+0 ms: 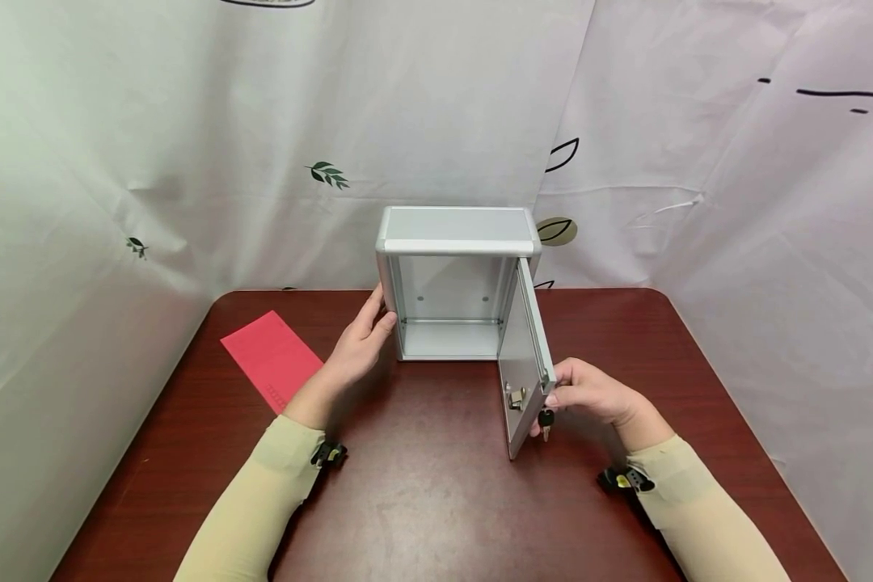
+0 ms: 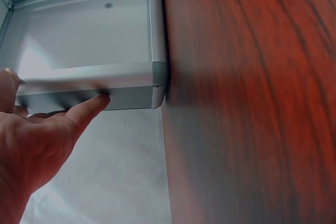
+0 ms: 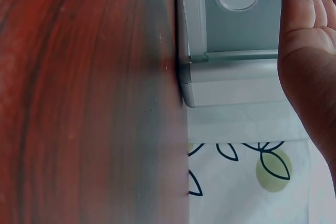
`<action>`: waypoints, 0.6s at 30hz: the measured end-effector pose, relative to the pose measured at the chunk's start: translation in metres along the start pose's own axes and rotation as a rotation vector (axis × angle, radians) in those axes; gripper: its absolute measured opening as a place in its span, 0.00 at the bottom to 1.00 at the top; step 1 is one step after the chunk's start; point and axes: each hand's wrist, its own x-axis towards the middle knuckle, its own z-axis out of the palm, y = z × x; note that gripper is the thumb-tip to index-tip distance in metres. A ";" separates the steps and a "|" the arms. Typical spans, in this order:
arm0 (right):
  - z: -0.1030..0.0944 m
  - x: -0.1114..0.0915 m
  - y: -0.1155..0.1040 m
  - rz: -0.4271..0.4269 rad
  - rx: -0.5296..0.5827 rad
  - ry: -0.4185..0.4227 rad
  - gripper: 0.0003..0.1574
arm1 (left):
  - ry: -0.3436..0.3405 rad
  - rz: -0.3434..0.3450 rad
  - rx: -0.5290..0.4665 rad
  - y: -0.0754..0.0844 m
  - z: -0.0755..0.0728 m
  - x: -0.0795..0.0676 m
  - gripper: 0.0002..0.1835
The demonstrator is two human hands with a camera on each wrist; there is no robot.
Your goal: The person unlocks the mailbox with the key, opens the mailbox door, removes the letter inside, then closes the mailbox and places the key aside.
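Observation:
A silver box-shaped cabinet [image 1: 458, 230] stands upright on the table, its inside bare apart from small round marks on the back wall. Its door [image 1: 529, 347] swings out toward me on the right side. A lock latch [image 1: 516, 398] sits on the door's inner face, and a black-headed key [image 1: 546, 420] hangs at the door's outer side. My left hand [image 1: 356, 343] rests against the cabinet's left side with fairly straight fingers; in the left wrist view the fingertips touch its wall. With my right hand [image 1: 589, 396] I pinch the door's free edge, some fingers hidden behind it.
A red envelope [image 1: 272, 352] lies on the dark reddish-brown table [image 1: 436, 501], left of the cabinet and partly under my left forearm in the head view. White cloth [image 1: 451, 105] with leaf prints hangs behind and along both sides.

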 end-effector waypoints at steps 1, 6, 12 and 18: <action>0.000 0.001 0.000 -0.012 -0.008 -0.008 0.20 | 0.000 0.003 0.005 0.000 0.000 0.000 0.38; 0.003 0.005 0.001 -0.041 -0.039 -0.023 0.19 | -0.007 -0.003 0.035 0.001 0.000 0.000 0.39; 0.010 0.008 0.002 0.019 -0.051 0.041 0.15 | -0.009 -0.007 0.037 0.000 -0.001 0.000 0.38; 0.016 0.013 0.005 0.027 -0.066 0.086 0.14 | -0.015 0.000 0.038 -0.001 0.000 0.000 0.38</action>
